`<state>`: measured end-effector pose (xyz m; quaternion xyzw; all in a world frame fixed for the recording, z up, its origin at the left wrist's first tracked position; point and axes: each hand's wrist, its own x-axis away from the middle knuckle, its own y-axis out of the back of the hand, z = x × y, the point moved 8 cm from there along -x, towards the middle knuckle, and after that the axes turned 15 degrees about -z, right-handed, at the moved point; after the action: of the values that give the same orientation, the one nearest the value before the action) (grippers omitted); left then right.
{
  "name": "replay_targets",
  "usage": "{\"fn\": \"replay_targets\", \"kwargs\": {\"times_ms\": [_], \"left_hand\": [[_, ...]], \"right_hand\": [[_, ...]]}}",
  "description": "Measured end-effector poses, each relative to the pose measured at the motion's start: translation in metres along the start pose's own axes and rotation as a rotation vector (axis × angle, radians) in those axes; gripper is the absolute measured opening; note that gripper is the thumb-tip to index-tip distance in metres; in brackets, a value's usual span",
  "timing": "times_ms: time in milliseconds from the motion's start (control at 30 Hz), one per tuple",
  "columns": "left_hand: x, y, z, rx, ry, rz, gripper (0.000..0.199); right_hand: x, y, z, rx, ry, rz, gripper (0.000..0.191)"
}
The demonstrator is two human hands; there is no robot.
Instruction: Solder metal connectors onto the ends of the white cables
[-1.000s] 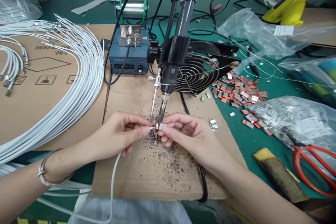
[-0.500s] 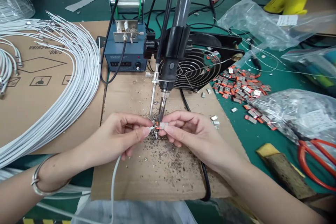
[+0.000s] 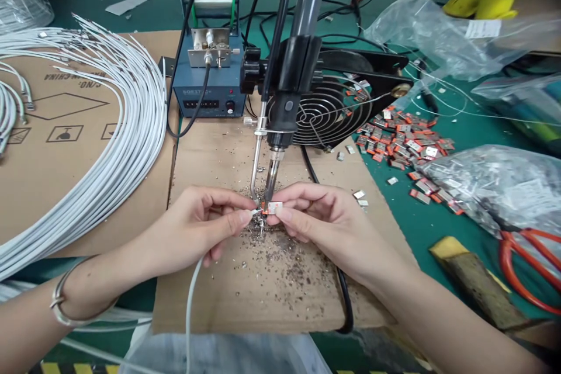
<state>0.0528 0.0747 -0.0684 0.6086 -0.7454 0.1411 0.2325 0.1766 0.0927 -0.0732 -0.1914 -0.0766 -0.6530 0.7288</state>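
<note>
Between thumb and fingers, my left hand (image 3: 213, 219) pinches the end of a white cable (image 3: 191, 298), which hangs down past the cardboard's front edge. My right hand (image 3: 318, 216) grips a small metal USB connector (image 3: 275, 208) with an orange end facing left. The cable's tip meets the connector's orange end, or comes very close to it. Directly over that spot stands the mounted soldering iron (image 3: 270, 178), its tip at the orange end. A thin solder feed tube (image 3: 255, 172) points down beside it. Whether the iron touches the joint I cannot tell.
Solder bits litter the cardboard (image 3: 210, 310). Behind it are a solder feeder (image 3: 208, 90) and a fan (image 3: 324, 108). A bundle of white cables (image 3: 135, 158) lies left. Connectors (image 3: 403, 140), a plastic bag (image 3: 477, 181) and orange-handled scissors (image 3: 521, 269) are on the right.
The view has shifted very slightly. Both hands keep their grip on the cable and the connector under the iron, with hardly any movement.
</note>
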Motion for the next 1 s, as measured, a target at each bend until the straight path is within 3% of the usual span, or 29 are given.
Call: {"fn": "replay_targets", "kwargs": {"times_ms": [200,700,1000], "left_hand": [[-0.001,0.002,0.003,-0.002,0.016,-0.004,0.019],[-0.002,0.004,0.003,-0.144,0.016,-0.071,0.012],[-0.003,0.008,-0.018,-0.334,-0.352,-0.152,0.015]], "right_hand": [[0.000,-0.003,0.000,-0.053,0.001,0.034,0.007],[-0.001,0.000,-0.001,-0.018,0.027,-0.017,0.011],[0.000,-0.001,-0.001,0.074,0.035,0.006,0.008]]}}
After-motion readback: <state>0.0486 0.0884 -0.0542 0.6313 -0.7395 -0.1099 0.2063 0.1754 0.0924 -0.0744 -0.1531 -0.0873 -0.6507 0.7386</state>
